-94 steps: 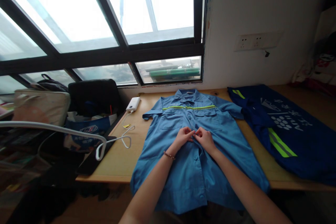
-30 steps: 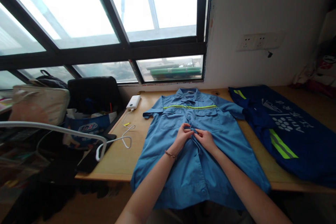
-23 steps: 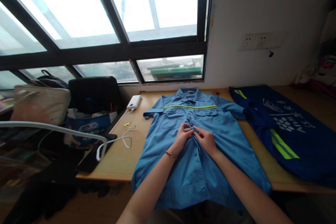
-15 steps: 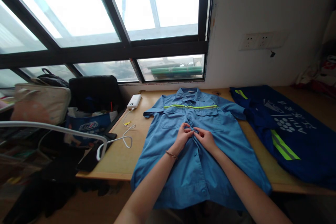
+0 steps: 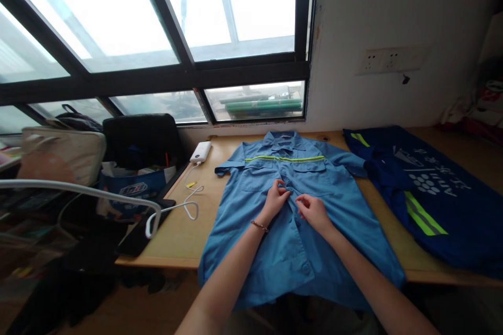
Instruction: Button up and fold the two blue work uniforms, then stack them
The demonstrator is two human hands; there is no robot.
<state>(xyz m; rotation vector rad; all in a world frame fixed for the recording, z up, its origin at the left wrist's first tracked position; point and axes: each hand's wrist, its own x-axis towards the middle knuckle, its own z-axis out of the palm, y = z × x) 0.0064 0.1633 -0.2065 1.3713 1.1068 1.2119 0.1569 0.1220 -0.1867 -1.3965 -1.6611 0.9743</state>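
A light blue short-sleeved work shirt [image 5: 251, 241] with a yellow-green stripe across the chest lies front up, collar away from me. My left hand [image 5: 277, 198] is closed in a pinch on the shirt's front edge, just below the chest pockets. A little to its right, over the button strip, my right hand [image 5: 312, 210] has its fingers curled together. No cloth shows between them, though the fingertips partly hide what lies beneath. Further down the strip, a button [image 5: 305, 269] shows near the hem, where the two front edges part.
The shirt rests on a wooden table [image 5: 168, 243]. To its right lies a dark blue garment [image 5: 467, 225] with reflective bands. A white power bank [image 5: 200, 152] with a cable is at left, near a black chair [image 5: 143, 138] and bags. A window and wall stand behind.
My right hand has drawn apart from my left, slightly right and down. The left hand stays at the front edge. Near the hem, the shirt's front edges now lie further apart.
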